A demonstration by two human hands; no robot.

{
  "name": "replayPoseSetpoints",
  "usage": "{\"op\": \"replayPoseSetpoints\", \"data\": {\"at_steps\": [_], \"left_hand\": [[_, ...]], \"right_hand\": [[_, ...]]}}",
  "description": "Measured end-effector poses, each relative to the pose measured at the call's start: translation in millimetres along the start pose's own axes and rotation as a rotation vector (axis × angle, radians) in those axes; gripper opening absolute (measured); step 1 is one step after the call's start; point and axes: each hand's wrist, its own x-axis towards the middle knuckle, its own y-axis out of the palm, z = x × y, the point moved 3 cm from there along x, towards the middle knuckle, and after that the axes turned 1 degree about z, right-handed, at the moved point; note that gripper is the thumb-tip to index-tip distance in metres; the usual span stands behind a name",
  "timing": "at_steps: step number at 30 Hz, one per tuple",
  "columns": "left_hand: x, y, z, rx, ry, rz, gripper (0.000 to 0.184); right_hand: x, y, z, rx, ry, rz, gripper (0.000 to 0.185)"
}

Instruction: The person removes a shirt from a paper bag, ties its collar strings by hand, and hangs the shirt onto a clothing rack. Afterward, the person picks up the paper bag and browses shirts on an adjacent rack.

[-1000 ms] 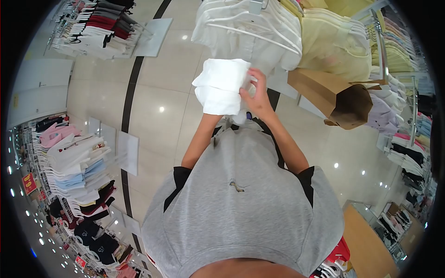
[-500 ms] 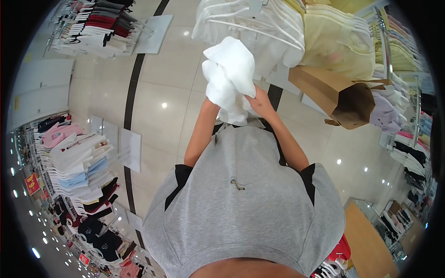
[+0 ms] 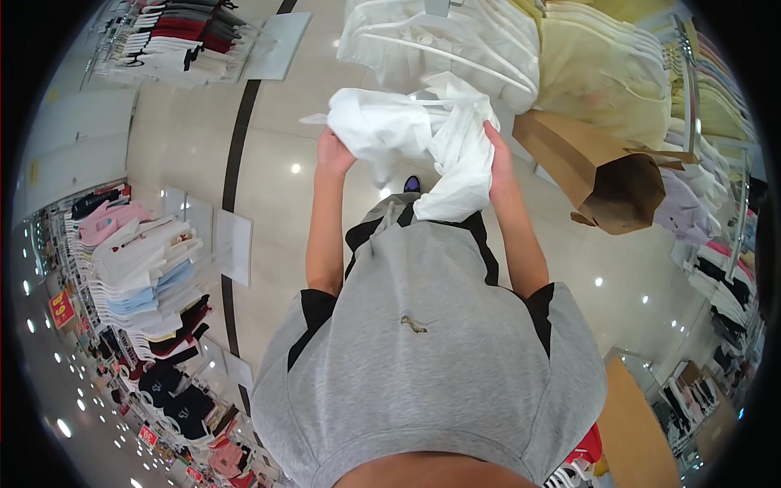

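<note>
Grey top (image 3: 455, 366), black sleeve panels (image 3: 316, 309), dark shoe (image 3: 412, 185)

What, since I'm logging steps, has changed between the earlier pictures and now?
The white cloth bundle has been loosened and spread sideways; the left hand and right hand have moved apart, each gripping a side. The open brown paper bag stayed put.

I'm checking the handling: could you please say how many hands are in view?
2: the left hand grips the left end of the white cloth; the right hand holds its right side. Both are partly hidden.
</note>
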Motion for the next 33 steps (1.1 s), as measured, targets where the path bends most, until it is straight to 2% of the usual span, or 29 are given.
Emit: {"op": "replayPoseSetpoints", "data": {"at_steps": [2,5,6,9,11,13,14,17,18,20,23,27,30,32,33], "left_hand": [[-2,-25,5,0.064,-0.006,-0.138,0.048],[-21,3,27,0.404,0.029,-0.183,0.047],[-25,14,34,0.472,0.068,-0.174,0.046],[-31,47,46,0.627,0.17,-0.142,0.044],[-33,70,45,0.667,0.219,-0.109,0.044],[-22,79,52,0.941,0.303,-0.048,0.038],[-18,83,58,1.077,0.342,-0.013,0.035],[-24,122,80,1.582,0.507,0.197,0.032],[-24,129,91,1.684,0.525,0.302,0.034],[-26,138,112,1.883,0.558,0.531,0.037],[-49,156,128,1.845,0.977,0.527,0.043],[-59,136,125,1.75,0.966,0.453,0.038],[-54,83,96,1.673,0.848,0.313,0.03],[-44,26,74,1.658,0.779,0.091,0.024],[-37,-8,62,1.59,0.66,0.003,0.022]], "right_hand": [[11,-6,-5,-0.014,-0.027,0.023,0.048],[25,-17,-18,0.021,0.003,0.075,0.046],[28,-17,-22,0.04,0.026,0.095,0.045],[29,-14,-36,-0.175,-0.006,0.033,0.046],[35,-21,-50,-0.148,0.122,0.108,0.049],[42,-33,-69,-0.085,0.301,0.14,0.05],[47,-40,-80,-0.169,0.3,0.146,0.05],[69,-64,-112,-0.304,0.155,0.088,0.047],[57,-51,-111,-0.399,0.064,-0.023,0.039],[55,-46,-111,-0.403,-0.025,-0.041,0.038],[68,-59,-105,-0.218,-0.049,0.061,0.037],[104,-82,-99,0.036,0.021,0.273,0.036],[130,-88,-102,0.128,0.033,0.281,0.035],[130,-68,-111,0.138,-0.029,0.003,0.034],[124,-56,-117,0.145,-0.054,-0.14,0.034]]}}
